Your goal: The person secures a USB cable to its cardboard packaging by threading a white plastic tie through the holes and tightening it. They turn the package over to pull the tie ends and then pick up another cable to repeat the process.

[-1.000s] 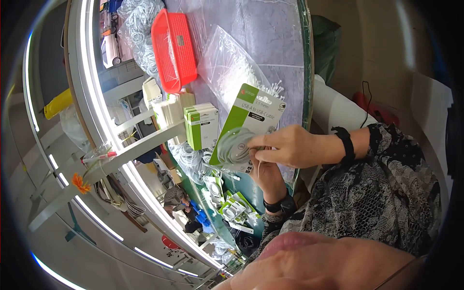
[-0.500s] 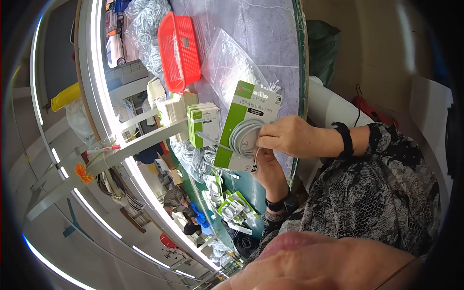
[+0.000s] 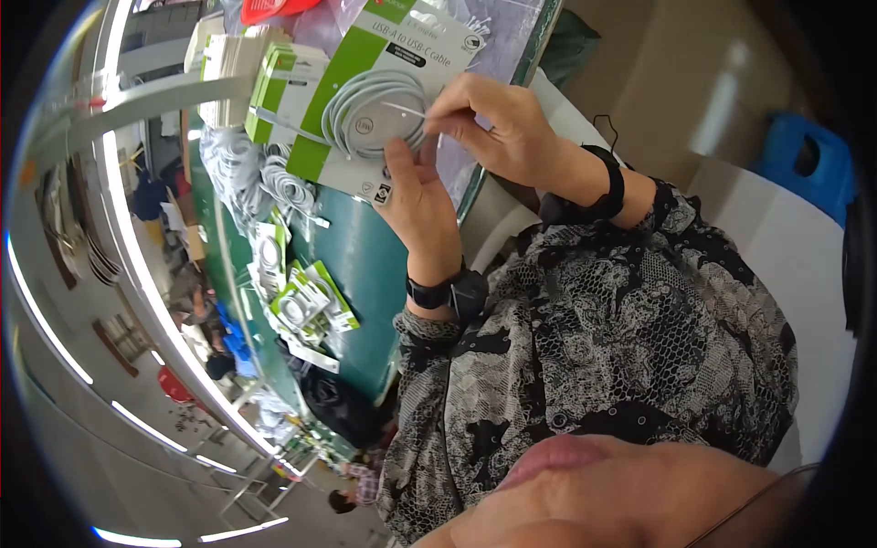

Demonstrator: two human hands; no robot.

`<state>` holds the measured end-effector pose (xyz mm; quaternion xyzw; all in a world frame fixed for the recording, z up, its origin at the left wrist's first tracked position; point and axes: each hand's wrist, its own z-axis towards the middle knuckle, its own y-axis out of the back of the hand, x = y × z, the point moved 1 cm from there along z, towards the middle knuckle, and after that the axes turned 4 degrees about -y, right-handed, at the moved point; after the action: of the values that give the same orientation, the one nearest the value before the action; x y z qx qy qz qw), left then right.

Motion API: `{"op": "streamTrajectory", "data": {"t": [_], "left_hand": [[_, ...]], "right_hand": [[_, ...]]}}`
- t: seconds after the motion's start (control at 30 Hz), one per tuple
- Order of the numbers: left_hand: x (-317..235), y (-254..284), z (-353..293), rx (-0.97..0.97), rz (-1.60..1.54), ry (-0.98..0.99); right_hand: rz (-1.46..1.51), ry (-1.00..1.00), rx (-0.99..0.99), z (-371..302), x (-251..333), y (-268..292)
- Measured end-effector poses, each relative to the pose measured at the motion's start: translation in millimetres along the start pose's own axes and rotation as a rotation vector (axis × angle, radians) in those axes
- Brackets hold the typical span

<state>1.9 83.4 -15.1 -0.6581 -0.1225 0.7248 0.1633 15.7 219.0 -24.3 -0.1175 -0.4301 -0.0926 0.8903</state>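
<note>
A white-and-green packaging card (image 3: 309, 163) with a coiled grey USB cable (image 3: 331, 117) on its front is at upper centre. My left hand (image 3: 418, 196) closes on the card's near edge, thumb on the front beside the coil, other fingers partly hidden. My right hand (image 3: 498, 119) is closed in a pinch at the coil's right side. A thin white strip, looking like a cable tie (image 3: 400, 108), runs from its fingertips across the coil. One cable plug (image 3: 285, 124) sticks out past the card's left side.
Left of the card stand a stack of similar cards (image 3: 268, 100) and bundled grey cables (image 3: 233, 169). Packed cable cards (image 3: 306, 301) lie on the green table (image 3: 352, 265). A red basket (image 3: 274, 7) shows at the top, a blue stool (image 3: 804, 164) at far right.
The view has shifted, so card and hands appear higher and further left. My fingers have spread apart from each other at the coil, and the white strip now shows from my right fingertips.
</note>
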Motion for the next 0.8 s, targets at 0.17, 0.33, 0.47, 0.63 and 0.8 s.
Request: {"op": "streamTrajectory", "data": {"t": [0.17, 0.33, 0.47, 0.63, 0.8], "left_hand": [[-9.7, 15.3, -10.4, 0.043, -0.032, -0.084], [-11.1, 29.1, -18.2, 0.004, -0.069, -0.107], [-14.7, 35.6, -19.9, -0.012, -0.304, 0.043], [-15.9, 43.6, -20.6, -0.019, -0.223, -0.107], [-11.7, 52.3, -19.8, -0.053, -0.181, -0.132]], "right_hand": [[-0.316, 0.117, 0.033, -2.4, 20.7, -15.0], [-0.593, 0.252, 0.102, -2.7, 38.7, -26.1], [-0.638, 0.297, 0.146, -4.5, 38.4, -36.2], [-0.594, 0.346, 0.144, -6.1, 41.7, -41.5], [-0.592, 0.386, 0.147, -6.6, 41.2, -44.8]]}}
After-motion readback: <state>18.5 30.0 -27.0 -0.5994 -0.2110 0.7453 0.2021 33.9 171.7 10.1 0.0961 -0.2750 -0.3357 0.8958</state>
